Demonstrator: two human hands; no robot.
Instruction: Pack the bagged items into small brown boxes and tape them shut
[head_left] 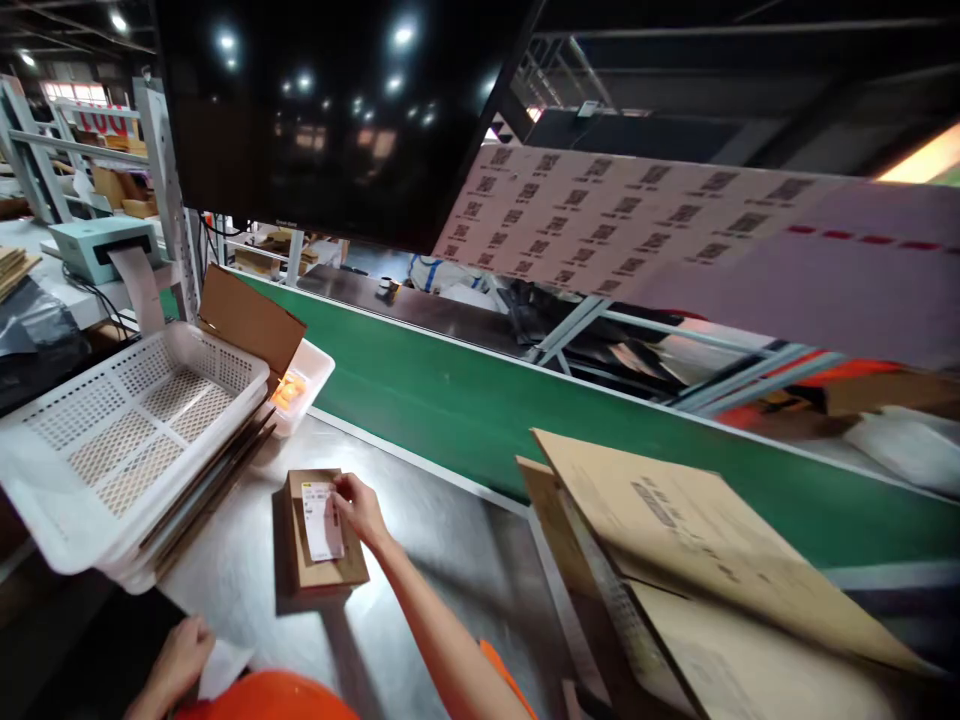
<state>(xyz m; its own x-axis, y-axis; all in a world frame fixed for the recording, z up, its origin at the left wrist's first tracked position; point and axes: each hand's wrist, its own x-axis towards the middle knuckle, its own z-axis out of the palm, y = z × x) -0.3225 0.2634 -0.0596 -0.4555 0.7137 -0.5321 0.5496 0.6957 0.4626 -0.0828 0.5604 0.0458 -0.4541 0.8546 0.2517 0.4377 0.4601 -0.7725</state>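
A small brown cardboard box lies on the metal table. On its top is a white shipping label. My right hand reaches over from the right, its fingers curled together at the label's upper right edge. Down at the table's near edge, my left hand is closed. A piece of white paper sticks out beside its fingers, apparently held there, though the grip is partly hidden.
White plastic baskets stand at left above flattened cardboard. Behind them are a small white bin and a label printer. A green conveyor belt runs behind the table. Large cartons stand right; a monitor hangs above.
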